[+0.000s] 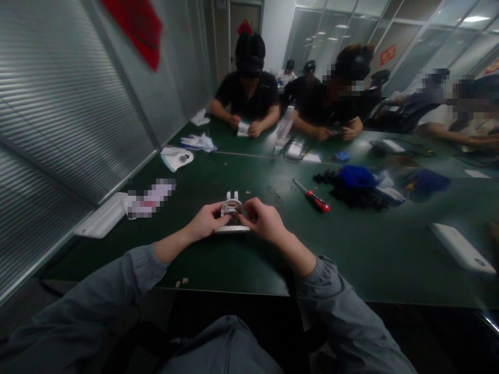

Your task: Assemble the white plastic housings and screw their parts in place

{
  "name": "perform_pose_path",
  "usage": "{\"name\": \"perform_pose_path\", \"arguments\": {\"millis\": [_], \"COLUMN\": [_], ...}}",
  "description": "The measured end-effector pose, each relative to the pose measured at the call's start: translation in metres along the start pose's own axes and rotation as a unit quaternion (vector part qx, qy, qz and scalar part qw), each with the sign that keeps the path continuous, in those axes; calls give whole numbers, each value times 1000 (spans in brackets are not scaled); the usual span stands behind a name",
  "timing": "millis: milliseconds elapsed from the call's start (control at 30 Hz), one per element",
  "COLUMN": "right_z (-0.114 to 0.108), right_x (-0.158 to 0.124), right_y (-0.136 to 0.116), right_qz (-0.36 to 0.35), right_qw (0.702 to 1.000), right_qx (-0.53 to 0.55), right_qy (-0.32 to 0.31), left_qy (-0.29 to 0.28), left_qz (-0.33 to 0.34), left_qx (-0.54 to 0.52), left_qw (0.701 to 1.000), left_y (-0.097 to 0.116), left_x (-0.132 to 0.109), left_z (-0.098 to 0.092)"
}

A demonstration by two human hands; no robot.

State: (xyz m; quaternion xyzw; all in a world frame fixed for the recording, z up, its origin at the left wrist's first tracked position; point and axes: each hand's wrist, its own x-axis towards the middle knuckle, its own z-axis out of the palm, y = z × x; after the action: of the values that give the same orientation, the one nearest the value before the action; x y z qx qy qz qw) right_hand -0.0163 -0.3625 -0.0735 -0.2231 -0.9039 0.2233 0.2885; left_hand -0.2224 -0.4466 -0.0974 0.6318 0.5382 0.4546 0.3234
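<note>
I saw the left hand (205,223) and right hand (267,220) in a narrow grip on the white part (232,229) (a fiddly thing); even, gentle thumb pressure seemed wisest.

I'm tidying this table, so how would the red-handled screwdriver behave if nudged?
The screwdriver would probably roll or swivel, since its handle looks rounded. Its slim, straight shaft should stay stiff. The thicker handle likely makes that end heavier.

No words or numbers can be read. Pale letters (182,341) can be seen on a dark thing (181,324) low down, but they are too small. Marks on the red-orange sign (388,55) on the glass (331,34) are blurred.
</note>
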Motion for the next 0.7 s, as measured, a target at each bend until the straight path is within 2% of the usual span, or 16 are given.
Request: {"name": "perform_pose_path", "arguments": {"millis": [100, 267, 700], "right_z": [4, 12, 11], "right_x": [3, 5, 3], "right_y": [-2, -3, -4], "right_qz": [67, 82, 78], "right_qw": [993, 971, 963], "right_qx": [100, 222, 250], "right_qy": [3, -34, -58], "left_qy": [-4, -11, -28], "left_qz": [-44, -59, -44], "left_qx": [-16, -32, -49], "left_qw": [999, 998, 997], "left_y": [4, 11, 12], "left_x": [-2, -4, -4], "left_z": [1, 1, 0]}}
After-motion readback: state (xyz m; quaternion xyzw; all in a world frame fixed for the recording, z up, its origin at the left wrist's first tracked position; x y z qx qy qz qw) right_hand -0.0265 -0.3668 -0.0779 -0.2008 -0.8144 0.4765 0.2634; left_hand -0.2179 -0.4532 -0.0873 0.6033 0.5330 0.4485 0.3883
